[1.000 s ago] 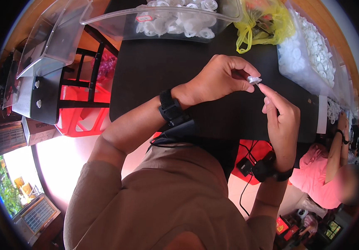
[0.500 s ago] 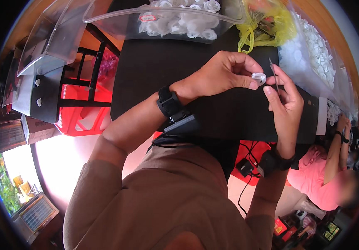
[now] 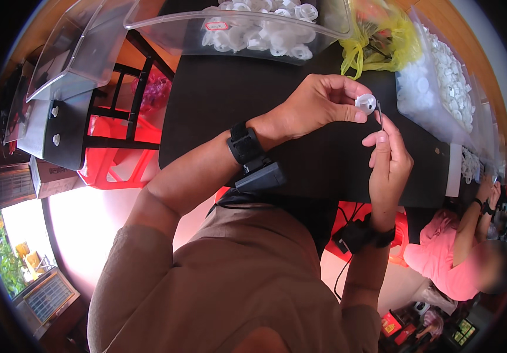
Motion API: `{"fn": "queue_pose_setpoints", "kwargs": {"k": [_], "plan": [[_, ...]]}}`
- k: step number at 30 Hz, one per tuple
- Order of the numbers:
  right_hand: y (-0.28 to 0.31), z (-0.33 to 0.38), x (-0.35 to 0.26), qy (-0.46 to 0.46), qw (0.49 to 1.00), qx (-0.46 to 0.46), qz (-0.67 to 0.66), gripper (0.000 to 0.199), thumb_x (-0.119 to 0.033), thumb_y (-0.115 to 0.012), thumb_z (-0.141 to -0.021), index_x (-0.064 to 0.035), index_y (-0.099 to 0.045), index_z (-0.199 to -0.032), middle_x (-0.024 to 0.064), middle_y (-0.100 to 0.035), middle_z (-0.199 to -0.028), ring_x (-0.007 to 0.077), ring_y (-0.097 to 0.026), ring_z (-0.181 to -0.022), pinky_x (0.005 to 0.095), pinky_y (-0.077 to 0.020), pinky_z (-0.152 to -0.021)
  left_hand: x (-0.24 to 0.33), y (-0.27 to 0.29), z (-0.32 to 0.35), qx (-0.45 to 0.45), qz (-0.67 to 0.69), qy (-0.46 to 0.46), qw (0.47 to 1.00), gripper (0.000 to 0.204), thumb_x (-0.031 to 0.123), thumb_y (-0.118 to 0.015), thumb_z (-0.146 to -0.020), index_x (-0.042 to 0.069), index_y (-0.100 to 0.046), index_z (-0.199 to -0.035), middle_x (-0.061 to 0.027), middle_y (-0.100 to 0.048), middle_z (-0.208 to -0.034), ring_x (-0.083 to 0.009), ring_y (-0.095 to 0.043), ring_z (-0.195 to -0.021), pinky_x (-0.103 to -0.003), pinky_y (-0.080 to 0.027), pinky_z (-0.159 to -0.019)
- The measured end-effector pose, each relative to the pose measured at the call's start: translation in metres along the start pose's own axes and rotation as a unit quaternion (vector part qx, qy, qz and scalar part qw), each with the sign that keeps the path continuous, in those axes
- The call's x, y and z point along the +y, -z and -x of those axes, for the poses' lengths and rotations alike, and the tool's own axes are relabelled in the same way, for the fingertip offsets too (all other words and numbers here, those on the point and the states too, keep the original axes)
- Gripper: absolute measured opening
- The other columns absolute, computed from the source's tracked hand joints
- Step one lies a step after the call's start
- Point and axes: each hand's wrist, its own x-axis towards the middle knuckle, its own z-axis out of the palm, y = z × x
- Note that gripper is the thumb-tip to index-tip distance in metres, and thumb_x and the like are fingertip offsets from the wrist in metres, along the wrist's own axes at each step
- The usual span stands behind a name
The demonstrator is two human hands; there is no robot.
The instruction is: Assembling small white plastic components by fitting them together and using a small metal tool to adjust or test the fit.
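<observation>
Above the dark table (image 3: pixel 253 88), my left hand (image 3: pixel 318 106) pinches a small round white plastic part (image 3: pixel 366 104) between thumb and fingers. Its hollow face, with a dark slot, is turned partly to view. My right hand (image 3: pixel 390 156) is closed on a thin, narrow metal tool (image 3: pixel 380 117), held between thumb and forefinger. The tool's upper end lies right beside the part's right edge; whether they touch is too small to tell. Its exact kind does not show clearly.
Beyond my hands stands a clear bin (image 3: pixel 265 35) heaped with white plastic parts. A yellow plastic bag (image 3: pixel 383 44) lies beside it. Another bin (image 3: pixel 442 97) of white pieces is at the right. A person in pink (image 3: pixel 448 259) works at the lower right. Red stools (image 3: pixel 112 167) stand left.
My right hand has moved left, bringing the metal tool from a gap away to the white part's edge. The part's hollow face has turned more into view.
</observation>
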Motion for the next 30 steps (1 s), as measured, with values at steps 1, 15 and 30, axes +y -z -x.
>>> {"fn": "queue_pose_setpoints", "kwargs": {"k": [1,15,30], "plan": [[-0.0027,0.0017,0.0027,0.018,1.000,0.009,0.020,0.030,-0.007,-0.048,-0.099,-0.0009,-0.062,-0.125,0.0060,-0.062,-0.075,0.0098,-0.053,-0.059,0.0247,-0.0426,-0.055,-0.0002,-0.0003,0.0001,0.003,0.001,0.001,1.000,0.033,0.000,-0.073,-0.084,0.001,-0.064,-0.116,-0.0060,-0.067,-0.109,-0.0134,-0.064,-0.101,-0.030,-0.052,-0.093],[-0.0062,0.0040,-0.0030,0.053,0.996,0.014,0.076,0.037,0.006,-0.048,-0.091,-0.0002,-0.061,-0.125,0.0107,-0.061,-0.073,0.0174,-0.060,-0.065,0.0295,-0.0485,-0.063,-0.0014,-0.0015,0.0016,0.024,0.042,0.005,0.999,0.032,0.003,-0.074,-0.083,0.000,-0.065,-0.114,-0.0072,-0.069,-0.105,-0.0135,-0.065,-0.098,-0.029,-0.052,-0.091],[-0.0040,0.0051,-0.0024,0.085,0.989,0.010,0.123,0.038,0.008,-0.052,-0.086,-0.0049,-0.065,-0.120,0.0115,-0.060,-0.072,0.0212,-0.062,-0.064,0.0312,-0.0505,-0.064,-0.0033,-0.0008,0.0015,0.032,0.002,0.007,0.999,0.032,0.003,-0.074,-0.084,-0.001,-0.066,-0.115,-0.0084,-0.070,-0.105,-0.0132,-0.066,-0.096,-0.028,-0.053,-0.090]]}}
